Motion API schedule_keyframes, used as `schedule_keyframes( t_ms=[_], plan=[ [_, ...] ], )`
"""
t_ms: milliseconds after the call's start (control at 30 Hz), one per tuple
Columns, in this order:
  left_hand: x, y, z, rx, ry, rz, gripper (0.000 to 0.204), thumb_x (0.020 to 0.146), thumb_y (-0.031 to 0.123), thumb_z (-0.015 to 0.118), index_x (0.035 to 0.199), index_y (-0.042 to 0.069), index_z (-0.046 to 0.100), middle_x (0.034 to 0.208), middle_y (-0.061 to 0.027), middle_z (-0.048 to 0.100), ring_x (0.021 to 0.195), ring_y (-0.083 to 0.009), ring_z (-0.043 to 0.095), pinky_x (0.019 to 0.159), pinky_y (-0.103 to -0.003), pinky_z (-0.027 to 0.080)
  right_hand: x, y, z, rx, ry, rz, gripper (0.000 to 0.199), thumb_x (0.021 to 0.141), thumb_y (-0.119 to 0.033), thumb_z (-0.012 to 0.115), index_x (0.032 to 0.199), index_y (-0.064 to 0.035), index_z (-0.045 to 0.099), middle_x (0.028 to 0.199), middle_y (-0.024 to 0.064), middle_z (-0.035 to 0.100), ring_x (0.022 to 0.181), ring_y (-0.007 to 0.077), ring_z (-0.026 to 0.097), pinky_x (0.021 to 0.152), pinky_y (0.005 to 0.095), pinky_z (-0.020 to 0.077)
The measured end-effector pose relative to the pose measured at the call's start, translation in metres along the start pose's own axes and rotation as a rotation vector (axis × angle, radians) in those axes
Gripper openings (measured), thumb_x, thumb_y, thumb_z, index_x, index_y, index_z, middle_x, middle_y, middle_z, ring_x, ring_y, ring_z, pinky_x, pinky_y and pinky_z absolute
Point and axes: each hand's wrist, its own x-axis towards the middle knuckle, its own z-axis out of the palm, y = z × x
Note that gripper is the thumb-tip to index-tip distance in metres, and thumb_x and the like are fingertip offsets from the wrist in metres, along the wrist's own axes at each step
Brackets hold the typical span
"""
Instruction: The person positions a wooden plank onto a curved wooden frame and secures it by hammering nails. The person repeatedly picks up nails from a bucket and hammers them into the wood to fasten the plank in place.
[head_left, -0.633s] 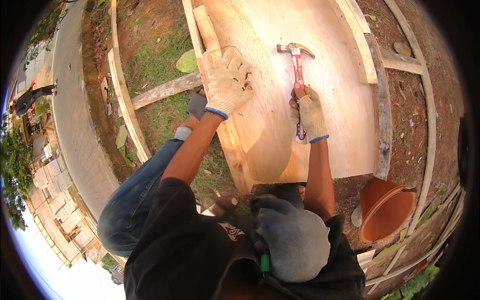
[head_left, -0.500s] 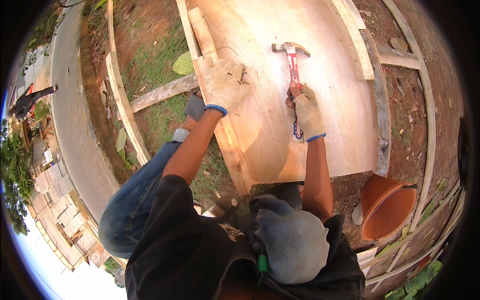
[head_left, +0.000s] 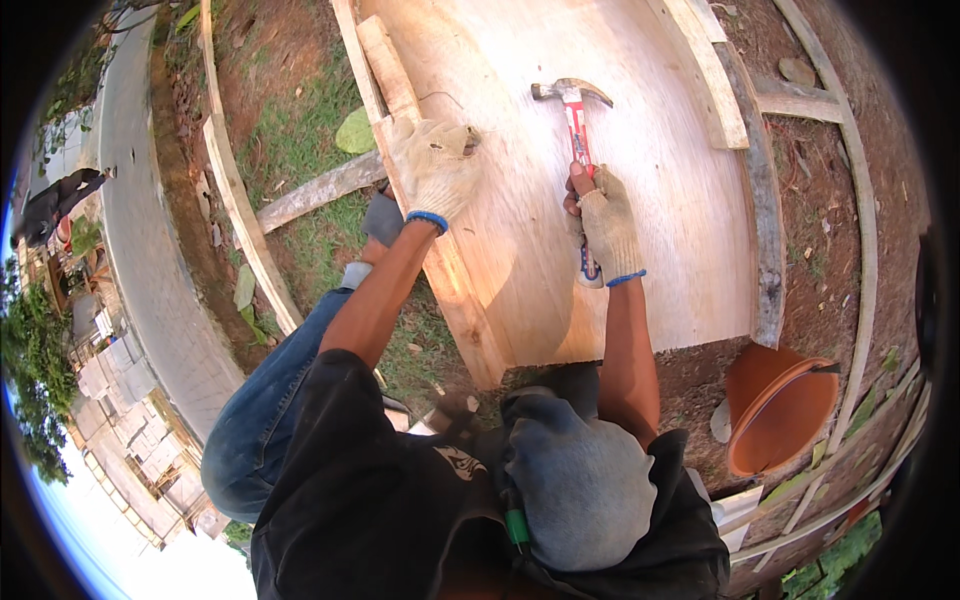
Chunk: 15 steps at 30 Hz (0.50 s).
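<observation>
My right hand [head_left: 609, 225], in a cream knit glove with bare fingertips and a blue cuff, is wrapped round the handle of a claw hammer [head_left: 577, 125]. The hammer has a red, white and blue grip, and its metal head points away from me above a plywood panel [head_left: 680, 240]. My left hand [head_left: 436, 168], gloved alike, rests over a wooden batten [head_left: 462, 290] along the panel's left edge. Its fingers are curled in, with a small dark spot near the tips; what they hold, if anything, is too small to name. A short wood block [head_left: 388, 65] lies just beyond it.
Battens [head_left: 715, 90] and a weathered board [head_left: 757, 200] line the panel's right side. An orange bucket [head_left: 765, 400] lies tipped at the lower right. Rough poles [head_left: 325, 190] cross the grass and soil. Farther left, a person [head_left: 60, 205] is beside a paved path [head_left: 150, 220].
The view has shifted slightly, so the panel and both hands appear a little farther left. My grip on the hammer stays the same, and my left hand remains on the batten.
</observation>
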Motion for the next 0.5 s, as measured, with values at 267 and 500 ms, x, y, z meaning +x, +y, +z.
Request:
schedule_keyframes(
  t_ms=[267, 500],
  plan=[
    [0.006, 0.05, -0.011, 0.737, -0.067, 0.221, 0.014, 0.078, 0.024, 0.07, 0.086, 0.014, 0.075, 0.088, -0.0089, 0.071, 0.093, -0.032, 0.063, 0.088, -0.048, 0.044, -0.01, -0.002, 0.005, 0.008, -0.001, -0.001, 0.04, 0.107, -0.047, 0.063, 0.09, -0.0116, 0.057, 0.067, -0.0033, 0.054, 0.051, 0.0065, 0.045, 0.047, 0.0273, 0.0364],
    [0.007, 0.04, -0.004, 0.623, -0.06, -0.024, 0.023, 0.079, 0.029, 0.07, 0.091, 0.012, 0.079, 0.091, -0.0128, 0.072, 0.096, -0.035, 0.062, 0.087, -0.049, 0.046, -0.006, 0.004, 0.0, 0.013, -0.027, -0.007, 0.041, 0.106, -0.049, 0.064, 0.089, -0.0118, 0.058, 0.066, -0.0033, 0.054, 0.053, 0.007, 0.045, 0.049, 0.0273, 0.0367]
  ],
)
